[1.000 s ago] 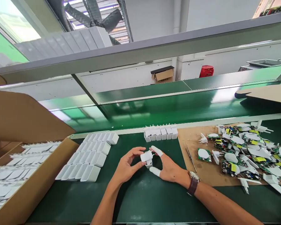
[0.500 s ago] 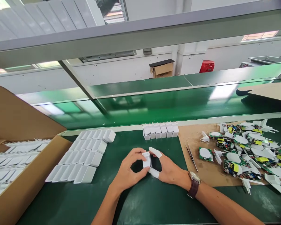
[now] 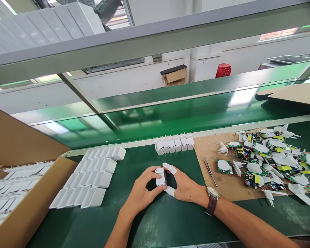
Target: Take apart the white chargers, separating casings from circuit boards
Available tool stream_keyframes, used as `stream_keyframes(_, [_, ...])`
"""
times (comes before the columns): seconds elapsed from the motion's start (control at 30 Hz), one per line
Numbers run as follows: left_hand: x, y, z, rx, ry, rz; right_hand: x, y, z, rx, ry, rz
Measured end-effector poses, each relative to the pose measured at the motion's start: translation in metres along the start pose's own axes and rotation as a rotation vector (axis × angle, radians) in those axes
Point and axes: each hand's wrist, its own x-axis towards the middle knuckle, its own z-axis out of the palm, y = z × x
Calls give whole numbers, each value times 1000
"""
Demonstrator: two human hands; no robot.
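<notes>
Both hands meet over the green mat and pinch one small white charger housing (image 3: 161, 177) between them. My left hand (image 3: 142, 190) curls its thumb and fingers round the housing's left side. My right hand (image 3: 183, 185), with white finger cots on thumb and index finger and a watch on the wrist, presses the housing from the right. Rows of empty white shells (image 3: 91, 175) lie to the left. A short row of assembled white plugs (image 3: 174, 144) stands behind the hands.
A brown board (image 3: 222, 186) at right carries a heap of circuit boards and white plug caps (image 3: 268, 162), with tweezers (image 3: 208, 168) at its left edge. A cardboard box of white parts (image 3: 20, 203) sits at the far left. A green conveyor belt (image 3: 170, 113) runs behind.
The housing was held tilted with a loose cap a second ago; now both hands press it together upright. The view has shifted slightly.
</notes>
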Motion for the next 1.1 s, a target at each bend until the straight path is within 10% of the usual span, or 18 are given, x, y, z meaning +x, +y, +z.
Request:
stream_keyframes(0.23, [10,-13,-16,-712,477,-440,-3,-3,0,-84,-28,-31])
stream_keyframes(0.4, [20,-20,-23,-489,558,-434,-6,-3,-1,-198,-33,-115])
stream_keyframes(0.77, [85,-45,-23,-162,329,-332,-11,-13,-5,-354,-50,-196])
stream_keyframes(0.97, [88,-57,-9,-51,257,-189,-12,-12,-4,-371,-36,-228])
stream_keyframes(1.1, [81,-49,-36,142,312,-123,-12,-4,0,-367,1,-285])
